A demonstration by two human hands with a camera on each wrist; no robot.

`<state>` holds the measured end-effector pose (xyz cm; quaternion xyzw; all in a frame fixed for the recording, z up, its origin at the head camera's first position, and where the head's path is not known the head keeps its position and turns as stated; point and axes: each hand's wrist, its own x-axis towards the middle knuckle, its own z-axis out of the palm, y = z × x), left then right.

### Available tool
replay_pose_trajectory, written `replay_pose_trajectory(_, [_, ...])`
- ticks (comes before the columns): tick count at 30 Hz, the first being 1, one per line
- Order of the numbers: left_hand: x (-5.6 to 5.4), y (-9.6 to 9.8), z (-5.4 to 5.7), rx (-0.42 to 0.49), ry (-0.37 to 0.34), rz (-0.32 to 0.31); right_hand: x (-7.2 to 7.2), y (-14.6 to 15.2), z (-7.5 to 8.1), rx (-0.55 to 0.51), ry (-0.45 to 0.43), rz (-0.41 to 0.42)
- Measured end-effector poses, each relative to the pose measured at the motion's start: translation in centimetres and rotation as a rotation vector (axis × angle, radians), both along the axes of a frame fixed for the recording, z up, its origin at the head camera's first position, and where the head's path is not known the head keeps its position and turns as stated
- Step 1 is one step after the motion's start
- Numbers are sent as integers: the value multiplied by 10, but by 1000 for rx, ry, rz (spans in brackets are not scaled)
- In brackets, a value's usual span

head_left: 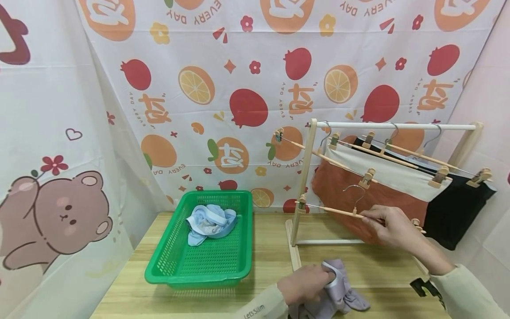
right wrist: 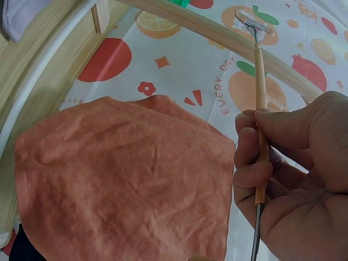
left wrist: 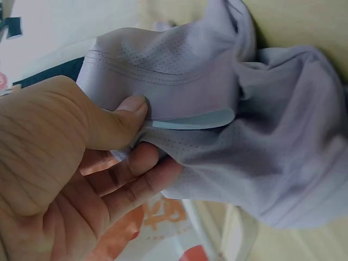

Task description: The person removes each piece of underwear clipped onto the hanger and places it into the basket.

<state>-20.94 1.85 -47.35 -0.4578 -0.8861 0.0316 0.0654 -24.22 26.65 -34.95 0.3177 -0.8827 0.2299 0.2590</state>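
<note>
Left hand (head_left: 306,283): pinching a lilac garment (head_left: 318,305), thumb on the waistband (left wrist: 157,92) and fingers under the fold. Right hand (head_left: 394,226): fingers curled about the wooden bar of a clip hanger (head_left: 340,212), its metal hook pointing up. Cream sleeves (head_left: 470,292) on both arms, the left one lettered.

Lilac garment: bunched at the front of the table (head_left: 127,283), below the held hanger and well apart from its clips — inner waistband pale, small perforations in the cloth.

Held hanger: in front of the rack, one clip (head_left: 302,204) beside the left post.

Rack (head_left: 303,186): wooden posts, white rail (head_left: 414,126), further clip hangers hooked over it. Hanging there, rust-coloured cloth (head_left: 366,199) with cream cloth (head_left: 382,170) along its upper part — whether one piece or two, cannot tell. Behind and to the right, a black garment (head_left: 454,208).

Green basket (head_left: 199,280): perforated plastic, on the table left of the rack; inside, one light blue garment (head_left: 211,221), crumpled towards the back.

Backdrop (head_left: 239,57): white sheet printed with fruit and flowers; at left, a side sheet bearing a brown bear (head_left: 71,212).
</note>
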Motion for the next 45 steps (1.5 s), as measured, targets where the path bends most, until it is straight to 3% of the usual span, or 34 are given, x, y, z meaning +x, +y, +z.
replay_pose_trajectory(8, [-3, -15, 31, 53, -48, 35, -1, 1, 0, -3, 2, 6])
replay_pose_trajectory(17, [-3, -42, 77, 140, 18, 15, -2, -1, 2, -8, -9, 27])
replay_pose_trajectory(23, [-3, -63, 107, 178, -78, 97, -3, -3, 3, -8, -17, 37])
replay_pose_trajectory(26, [-6, -77, 120, 239, -106, 117, -2, -5, 2, -9, -17, 33])
replay_pose_trajectory(36, [-14, -134, 155, 440, 20, 106, -5, -7, 2, -5, -1, 50])
replay_pose_trajectory(40, [-16, -152, 167, 475, 67, 128, -6, -7, 2, -9, -7, 49])
replay_pose_trajectory(45, [-15, -177, 180, 525, 76, 179, -5, -7, 1, -3, -38, 28])
